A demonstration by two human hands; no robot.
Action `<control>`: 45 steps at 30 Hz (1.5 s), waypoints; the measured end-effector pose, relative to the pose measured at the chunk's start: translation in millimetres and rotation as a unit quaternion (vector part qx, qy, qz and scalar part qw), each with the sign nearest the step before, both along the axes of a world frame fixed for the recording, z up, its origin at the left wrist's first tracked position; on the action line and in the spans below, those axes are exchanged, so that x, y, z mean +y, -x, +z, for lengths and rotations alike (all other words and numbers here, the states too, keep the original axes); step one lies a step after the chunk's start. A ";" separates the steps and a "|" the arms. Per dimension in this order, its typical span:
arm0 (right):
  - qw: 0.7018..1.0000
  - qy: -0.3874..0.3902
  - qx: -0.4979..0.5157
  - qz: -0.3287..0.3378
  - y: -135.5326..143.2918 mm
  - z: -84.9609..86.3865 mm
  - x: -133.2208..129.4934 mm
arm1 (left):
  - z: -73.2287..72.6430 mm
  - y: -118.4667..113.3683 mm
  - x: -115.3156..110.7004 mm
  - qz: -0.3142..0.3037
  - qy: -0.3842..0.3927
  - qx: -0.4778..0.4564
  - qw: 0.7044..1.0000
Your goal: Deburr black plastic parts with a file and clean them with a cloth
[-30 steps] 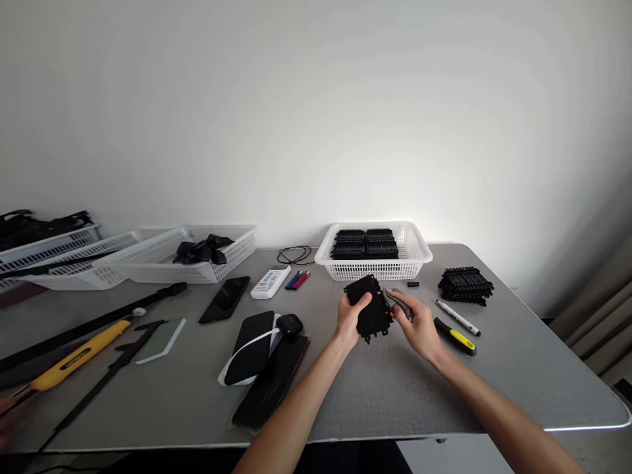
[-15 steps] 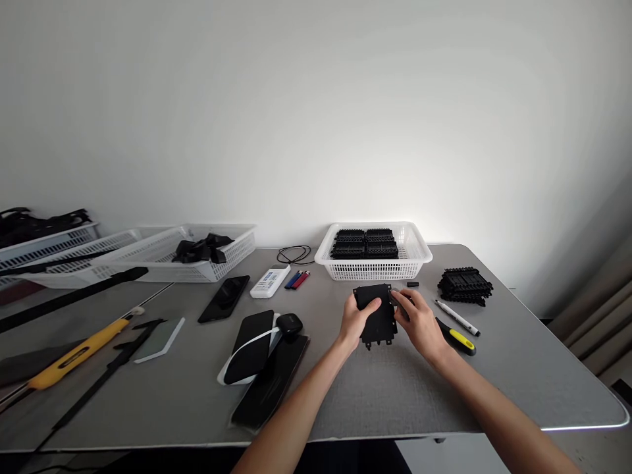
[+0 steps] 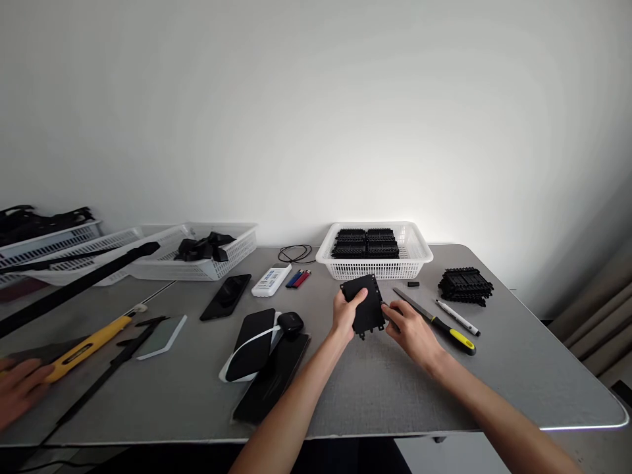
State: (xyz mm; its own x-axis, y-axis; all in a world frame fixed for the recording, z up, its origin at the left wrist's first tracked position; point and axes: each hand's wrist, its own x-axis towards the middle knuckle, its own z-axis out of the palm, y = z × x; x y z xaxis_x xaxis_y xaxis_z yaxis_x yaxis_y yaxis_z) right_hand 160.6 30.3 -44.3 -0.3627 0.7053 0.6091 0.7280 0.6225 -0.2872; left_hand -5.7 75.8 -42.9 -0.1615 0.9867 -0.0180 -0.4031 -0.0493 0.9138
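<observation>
A flat black plastic part [image 3: 366, 311] with small tabs along its edges is held up over the grey table, tilted a little. My left hand [image 3: 347, 312] grips it from the left, thumb across its face. At its right edge, the bent fingers of my right hand [image 3: 405, 326] are pressed together; whatever is between them is too small to make out. Just right of that hand lies a file [image 3: 451, 334] with a black and yellow handle, beside a white marker [image 3: 458, 318] and its black cap [image 3: 413, 284].
Behind is a white basket [image 3: 374, 268] of black parts, with a black stack [image 3: 465, 286] to its right. Leftward lie lighters [image 3: 298, 279], a phone [image 3: 226, 297], a power bank [image 3: 253, 345] and calipers [image 3: 113, 368]. Another person's hand [image 3: 22, 388] touches a yellow tool [image 3: 91, 347].
Both my hands and the black part have shifted left and the part has turned slightly. The file's blade now shows. Another person's hand has appeared at the far left.
</observation>
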 end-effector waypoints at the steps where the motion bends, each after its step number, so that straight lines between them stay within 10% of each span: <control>1: 1.000 0.003 -0.004 0.009 1.0 -0.5 -1.4 | 0.6 2.3 1.4 0.003 0.001 -0.002 1.000; 14: 0.982 -0.008 0.188 0.005 -13.5 6.9 10.4 | -3.4 11.9 8.2 -0.002 -0.021 0.022 1.000; 23: 0.991 -0.074 0.106 -0.040 -16.3 -0.6 18.4 | -12.0 -5.7 -6.0 -0.107 -0.077 0.064 0.989; 45: 0.984 0.009 -0.122 0.128 0.8 1.2 -5.5 | -15.0 7.7 10.6 -0.007 -0.040 0.040 0.998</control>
State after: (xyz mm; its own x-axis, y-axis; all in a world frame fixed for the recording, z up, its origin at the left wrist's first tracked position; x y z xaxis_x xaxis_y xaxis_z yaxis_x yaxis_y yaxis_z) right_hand 159.8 24.8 -43.1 -0.6640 0.5821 0.4694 0.5972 0.7906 -0.1357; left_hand -13.4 86.4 -57.9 -0.1458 0.9866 0.0736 -0.3295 -0.1186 0.9367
